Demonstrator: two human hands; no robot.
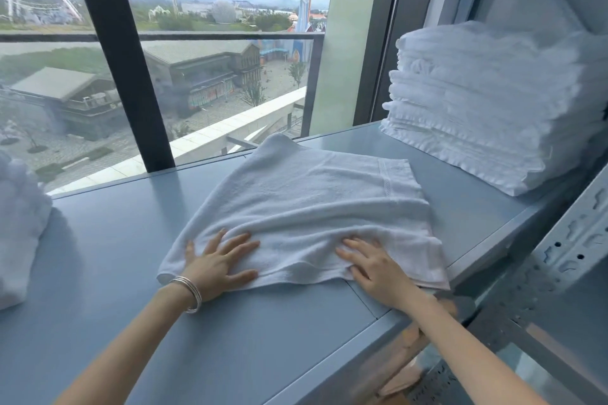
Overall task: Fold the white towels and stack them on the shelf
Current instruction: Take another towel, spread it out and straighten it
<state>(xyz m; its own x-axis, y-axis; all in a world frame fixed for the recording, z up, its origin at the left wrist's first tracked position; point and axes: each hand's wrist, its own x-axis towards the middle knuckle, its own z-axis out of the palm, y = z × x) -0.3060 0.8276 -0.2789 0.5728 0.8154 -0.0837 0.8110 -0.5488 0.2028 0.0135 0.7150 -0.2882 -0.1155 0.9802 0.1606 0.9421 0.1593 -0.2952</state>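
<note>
Pressing flat on a white towel (pixel 312 200) is pretty much the whole scene here. Both hands are on its near hem. The left hand (pixel 217 268) has its fingers fanned out near the towel's near-left corner, and the right hand (pixel 375 268) lies with its fingers straight near the near-right corner. Neither grip is closed on anything, just open palms resting on the cloth.

The towel is soft, nubby terry folded into a rough rectangle. It has a woven band running along its far-right side and a few loose ripples bunching up between the hands. It sits mid-shelf, and its near-right corner reaches the front edge.

The shelf (pixel 131 273) is smooth blue-grey metal with a thin seam between panels just beside the right wrist. At the far-right corner there's a tall stack of folded towels (pixel 487 115), same white terry, with wavy layered edges, well apart from the flat one. At the left edge sits a lumpy heap of white towels (pixel 19 223), partly cut off by the frame.

There's bare shelf between the heap and the flat towel, more in front of the left arm, and a strip between the towel and the stack.

Thin silver bangles (pixel 190 293) sit on the left wrist. A perforated metal upright (pixel 566 250) stands at the right end of the front edge, and a big window (pixel 214 76) with a dark frame bar (pixel 121 59) runs along the back edge.
</note>
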